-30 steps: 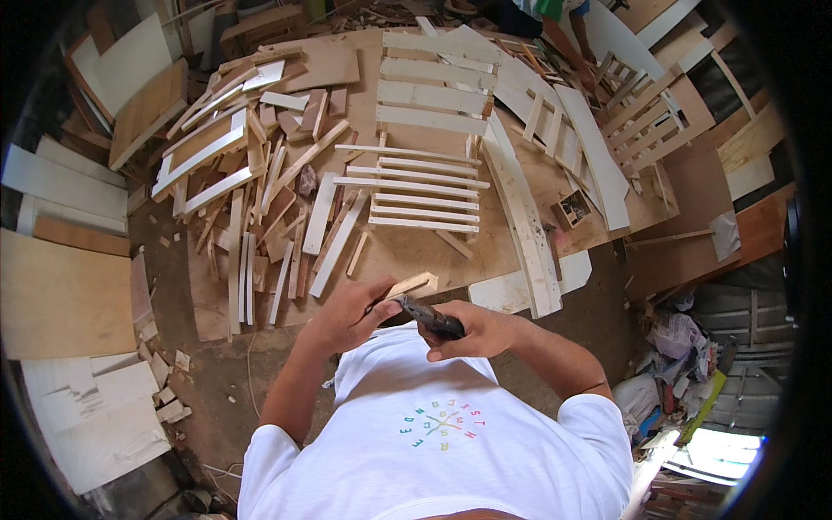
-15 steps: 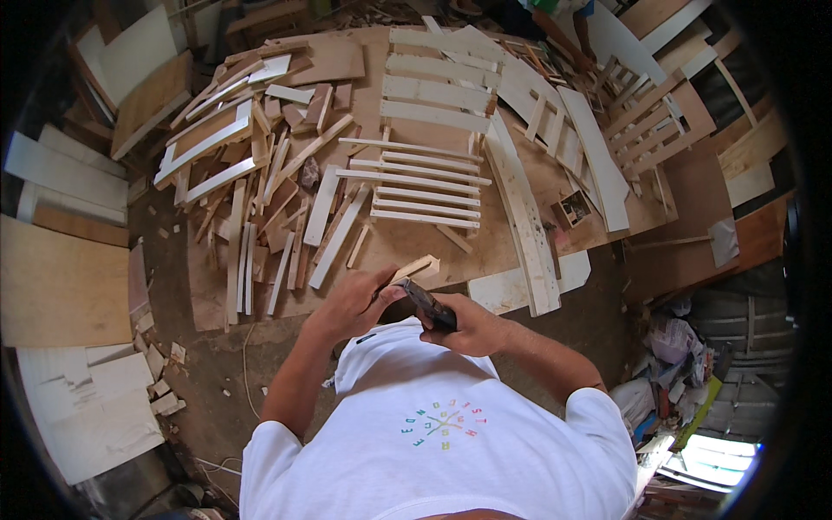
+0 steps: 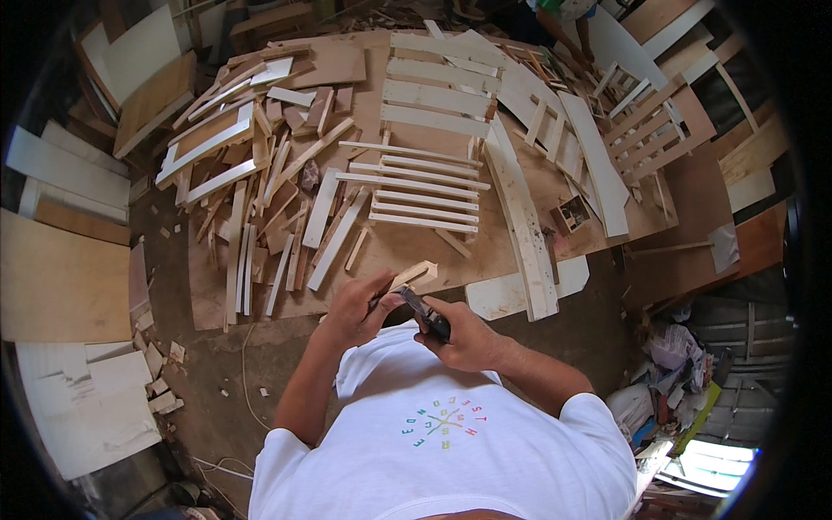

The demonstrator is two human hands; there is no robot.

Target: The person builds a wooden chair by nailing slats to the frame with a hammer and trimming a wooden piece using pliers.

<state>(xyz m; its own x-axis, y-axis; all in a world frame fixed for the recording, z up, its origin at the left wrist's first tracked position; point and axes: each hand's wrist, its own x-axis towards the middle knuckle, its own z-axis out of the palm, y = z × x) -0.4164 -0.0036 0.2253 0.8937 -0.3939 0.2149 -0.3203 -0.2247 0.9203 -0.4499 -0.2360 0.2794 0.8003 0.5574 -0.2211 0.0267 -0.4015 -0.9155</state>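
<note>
My left hand (image 3: 358,308) is closed around a short pale piece of wood (image 3: 414,276), whose squared end sticks out past the fingers toward the table. In my right hand (image 3: 464,336) is a dark hand tool (image 3: 432,321) that looks like pliers, gripped by its handles. The tool's head lies at my left thumb, close beside the wood; whether its jaws bite on anything is too small to tell. Both hands are together above my lap, just in front of the table's near edge.
Ahead, the brown table (image 3: 407,251) bears a slatted white frame (image 3: 425,191), a heap of wood offcuts (image 3: 260,147) and a long thick plank (image 3: 520,225). Boards (image 3: 65,277) lean at left. Bags and clutter (image 3: 663,373) lie at right. Another person's arm (image 3: 582,39) shows at the far right.
My right hand and the dark tool have shifted slightly down toward me. The left hand keeps its hold on the wood, nearly in place.
</note>
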